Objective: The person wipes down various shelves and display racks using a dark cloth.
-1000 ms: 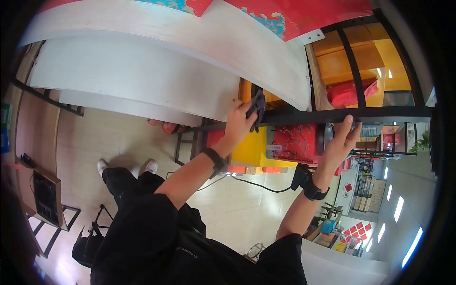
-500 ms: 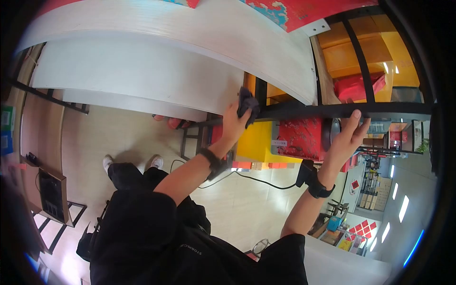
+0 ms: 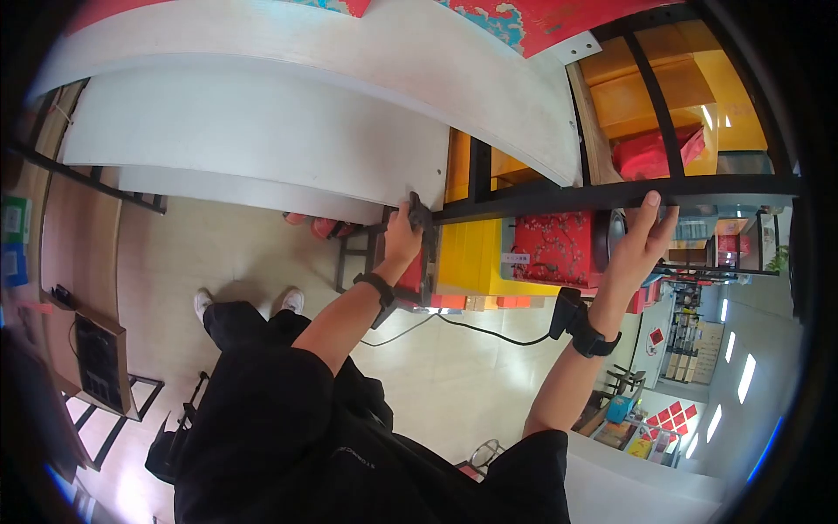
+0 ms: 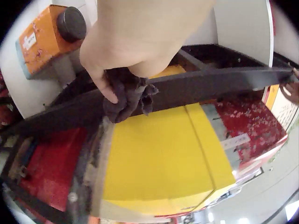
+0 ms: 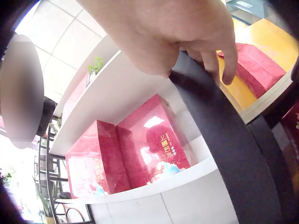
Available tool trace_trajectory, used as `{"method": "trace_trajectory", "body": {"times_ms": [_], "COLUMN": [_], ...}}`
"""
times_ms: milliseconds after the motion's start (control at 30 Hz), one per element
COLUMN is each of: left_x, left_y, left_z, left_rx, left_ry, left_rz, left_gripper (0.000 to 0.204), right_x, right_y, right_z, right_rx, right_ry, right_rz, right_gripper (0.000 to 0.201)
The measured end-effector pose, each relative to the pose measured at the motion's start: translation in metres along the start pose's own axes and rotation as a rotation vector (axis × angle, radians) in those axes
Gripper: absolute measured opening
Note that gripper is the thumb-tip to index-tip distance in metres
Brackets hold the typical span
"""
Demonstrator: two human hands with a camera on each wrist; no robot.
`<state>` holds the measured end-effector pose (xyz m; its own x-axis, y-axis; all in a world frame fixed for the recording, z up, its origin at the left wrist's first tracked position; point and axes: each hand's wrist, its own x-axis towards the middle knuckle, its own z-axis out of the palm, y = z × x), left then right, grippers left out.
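Observation:
My left hand [image 3: 401, 236] holds a crumpled dark cloth [image 3: 420, 212] against the black shelf bar [image 3: 541, 202], near its left part. In the left wrist view the thumb and fingers bunch the cloth [image 4: 125, 98] on the bar's face, above a yellow box [image 4: 159, 158]. Farther right, my right hand [image 3: 635, 246] grips the same bar. Seen from the right wrist, the thumb lies on one side of the black bar [image 5: 210, 116] and the fingers reach over to the other side.
White shelf boards [image 3: 262, 131] run beside the bar. A red patterned box [image 3: 554, 249] sits next to the yellow one, and orange boxes [image 3: 620, 113] fill a compartment at upper right. A black cable [image 3: 489, 336] hangs below. Red gift boxes [image 5: 149, 144] stand on a white shelf.
My left hand has slid leftward along the bar with the cloth. The right hand keeps its place on the bar, while the head view has shifted slightly.

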<state>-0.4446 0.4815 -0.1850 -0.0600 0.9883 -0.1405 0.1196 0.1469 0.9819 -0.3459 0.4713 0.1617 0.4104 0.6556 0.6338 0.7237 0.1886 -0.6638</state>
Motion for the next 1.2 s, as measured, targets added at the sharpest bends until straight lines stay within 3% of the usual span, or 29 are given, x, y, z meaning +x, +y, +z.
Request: {"method": "trace_trajectory", "body": {"times_ms": [167, 267, 400, 433, 467, 533, 567, 633, 733, 800, 833, 933, 967, 1067, 1100, 1200], "left_x": [0.012, 0.008, -0.008, -0.009, -0.011, -0.021, -0.028, -0.046, -0.054, -0.073, -0.078, -0.093, -0.098, -0.107, -0.109, -0.108], "left_y": [0.020, 0.051, 0.125, 0.127, 0.135, 0.154, 0.164, 0.197, 0.215, 0.231, 0.228, 0.227, 0.229, 0.240, 0.241, 0.247], "left_z": [0.015, 0.008, -0.014, -0.014, -0.018, -0.028, -0.038, -0.065, -0.071, -0.074, -0.070, -0.063, -0.064, -0.067, -0.073, -0.084], "left_rx": [-0.002, -0.091, -0.165, -0.130, -0.211, -0.355, -0.453, -0.348, -0.136, 0.041, 0.068, 0.082, 0.079, 0.048, 0.079, -0.176], "left_ry": [0.033, -0.064, -0.173, -0.174, -0.245, -0.401, -0.488, -0.391, -0.321, -0.356, -0.346, -0.375, -0.376, -0.397, -0.446, -0.558], "left_rz": [0.062, 0.093, 0.298, 0.423, 0.412, 0.367, 0.265, 0.381, 0.607, 0.759, 0.876, 1.014, 1.073, 1.190, 1.147, 0.969], "left_gripper": [0.035, 0.033, 0.032, 0.033, 0.035, 0.037, 0.038, 0.038, 0.038, 0.039, 0.044, 0.049, 0.052, 0.051, 0.056, 0.065], "right_x": [-0.001, 0.004, 0.001, 0.002, 0.003, -0.005, -0.016, -0.068, -0.151, -0.181, -0.186, -0.180, -0.175, -0.158, -0.153, -0.127], "right_y": [-0.003, 0.011, 0.005, 0.004, 0.010, 0.012, 0.014, 0.015, -0.002, -0.005, -0.003, 0.003, -0.010, -0.020, -0.018, -0.008], "right_z": [0.002, -0.001, -0.008, -0.013, -0.013, -0.024, -0.030, -0.049, -0.054, -0.035, -0.027, -0.025, -0.026, -0.031, -0.031, -0.024], "right_rx": [0.015, -0.040, -0.092, -0.136, -0.111, 0.039, 0.116, 0.087, 0.027, 0.317, 0.465, 0.756, 0.790, 0.921, 0.950, 0.930], "right_ry": [0.021, 0.057, 0.010, -0.017, 0.028, 0.008, 0.040, 0.019, -0.222, -0.093, -0.028, 0.020, 0.119, 0.163, 0.148, 0.128], "right_rz": [0.002, -0.090, -0.014, 0.018, -0.067, 0.066, 0.038, -0.039, 0.017, 0.213, 0.296, 0.376, 0.368, 0.374, 0.344, 0.211], "right_gripper": [0.050, 0.048, 0.045, 0.044, 0.050, 0.044, 0.041, 0.036, 0.029, 0.028, 0.027, 0.029, 0.030, 0.031, 0.030, 0.029]}}
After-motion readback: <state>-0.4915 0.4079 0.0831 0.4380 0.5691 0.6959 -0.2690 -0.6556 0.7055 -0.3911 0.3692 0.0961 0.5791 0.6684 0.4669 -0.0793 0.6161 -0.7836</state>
